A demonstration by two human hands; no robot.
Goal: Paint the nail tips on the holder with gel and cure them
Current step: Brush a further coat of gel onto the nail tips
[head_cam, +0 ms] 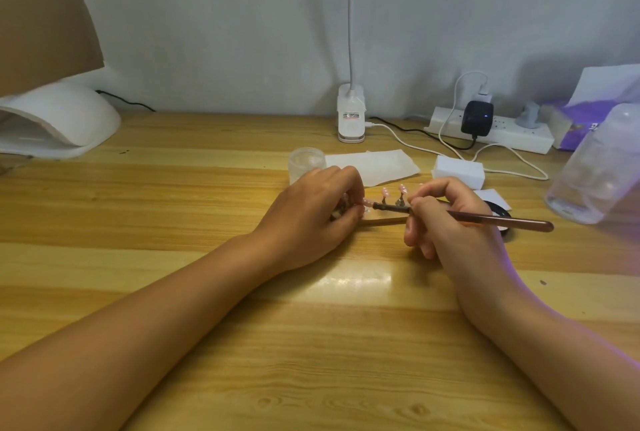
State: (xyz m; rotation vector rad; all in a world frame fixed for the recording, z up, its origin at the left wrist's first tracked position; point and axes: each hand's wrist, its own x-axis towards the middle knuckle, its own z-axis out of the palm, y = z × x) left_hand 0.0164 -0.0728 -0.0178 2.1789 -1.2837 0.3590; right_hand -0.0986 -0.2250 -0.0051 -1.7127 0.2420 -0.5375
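Both forearms lay on the wooden surface (311, 344), angled inward. The left hand (311, 212), knuckles up, curled its fingers round the left end of the holder (384, 221). The right hand (450, 222) pinched one gel brush (502, 221) pen-style, with its bristle end pointing left towards the left fingertips. Three pink nail tips (386, 192) showed plainly on the holder, which sat mid-surface; any others were hidden by the hands. Bare wood lay open in front and to the left, up to one white curing lamp (59, 122). One small jar (307, 160) stood just behind the left hand, and one clear bottle (595, 167) crowded the right edge.
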